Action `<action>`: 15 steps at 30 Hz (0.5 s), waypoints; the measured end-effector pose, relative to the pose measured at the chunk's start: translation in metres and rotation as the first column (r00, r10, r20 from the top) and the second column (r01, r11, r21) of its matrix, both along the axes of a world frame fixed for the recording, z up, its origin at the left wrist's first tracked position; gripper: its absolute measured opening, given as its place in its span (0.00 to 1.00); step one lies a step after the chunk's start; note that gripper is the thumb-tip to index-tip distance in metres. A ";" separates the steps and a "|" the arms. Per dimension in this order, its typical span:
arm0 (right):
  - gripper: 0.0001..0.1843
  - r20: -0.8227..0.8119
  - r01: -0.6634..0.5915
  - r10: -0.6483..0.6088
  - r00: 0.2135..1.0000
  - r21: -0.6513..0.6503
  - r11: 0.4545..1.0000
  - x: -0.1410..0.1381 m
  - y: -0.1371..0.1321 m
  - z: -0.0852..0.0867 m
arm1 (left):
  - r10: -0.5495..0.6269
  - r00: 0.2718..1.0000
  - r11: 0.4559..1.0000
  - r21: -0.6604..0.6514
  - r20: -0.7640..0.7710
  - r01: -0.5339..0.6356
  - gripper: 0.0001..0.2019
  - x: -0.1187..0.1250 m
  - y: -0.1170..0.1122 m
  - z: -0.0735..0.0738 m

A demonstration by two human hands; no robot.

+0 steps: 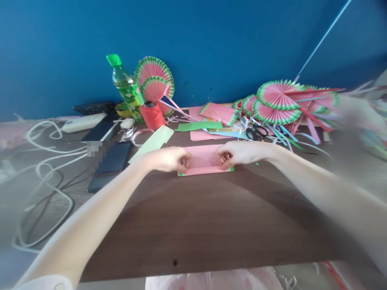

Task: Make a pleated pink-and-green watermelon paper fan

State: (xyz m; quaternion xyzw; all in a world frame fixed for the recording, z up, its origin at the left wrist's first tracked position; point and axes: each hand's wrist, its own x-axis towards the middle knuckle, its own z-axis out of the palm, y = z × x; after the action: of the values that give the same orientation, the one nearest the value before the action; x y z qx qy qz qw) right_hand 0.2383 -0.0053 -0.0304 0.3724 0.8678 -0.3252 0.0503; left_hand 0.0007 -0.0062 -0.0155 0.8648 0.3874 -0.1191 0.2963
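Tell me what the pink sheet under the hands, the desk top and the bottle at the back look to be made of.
Pink sheet: thin matte paper, folded sharply along its near edge, green trim showing.
Desk top: dark wood-grain finish, faint sheen; probably laminate, hard to confirm.
Bottle: clear plastic by its look, see-through with a green cap.

Head camera, single view: looks forward and down over table (211, 225), close, facing blue wall (211, 40).

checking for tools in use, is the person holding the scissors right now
No, the scissors lie behind the pink paper that both hands pinch.
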 end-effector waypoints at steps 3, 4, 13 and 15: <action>0.11 0.001 0.002 -0.002 1.000 0.001 1.000 0.000 0.000 0.000 | -0.003 1.000 1.000 0.010 0.001 0.003 0.06 0.000 0.000 0.000; 0.11 0.001 0.002 -0.002 1.000 0.003 1.000 0.000 0.001 -0.001 | -0.003 1.000 1.000 0.014 0.001 0.003 0.06 0.000 -0.001 0.000; 0.09 0.006 -0.007 0.007 1.000 -0.066 0.998 -0.001 0.001 -0.003 | 0.040 0.999 0.999 -0.033 0.003 -0.040 0.07 0.001 -0.003 -0.005; 0.09 0.009 -0.014 0.014 1.000 -0.065 0.998 -0.001 0.000 -0.003 | 0.009 1.000 1.000 -0.027 0.000 -0.009 0.06 0.001 -0.004 -0.004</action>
State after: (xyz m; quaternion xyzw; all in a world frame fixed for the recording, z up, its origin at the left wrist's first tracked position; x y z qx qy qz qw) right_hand 0.2373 -0.0056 -0.0332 0.3659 0.8591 -0.3512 0.0688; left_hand 0.0017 -0.0105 -0.0198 0.8590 0.3897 -0.1227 0.3085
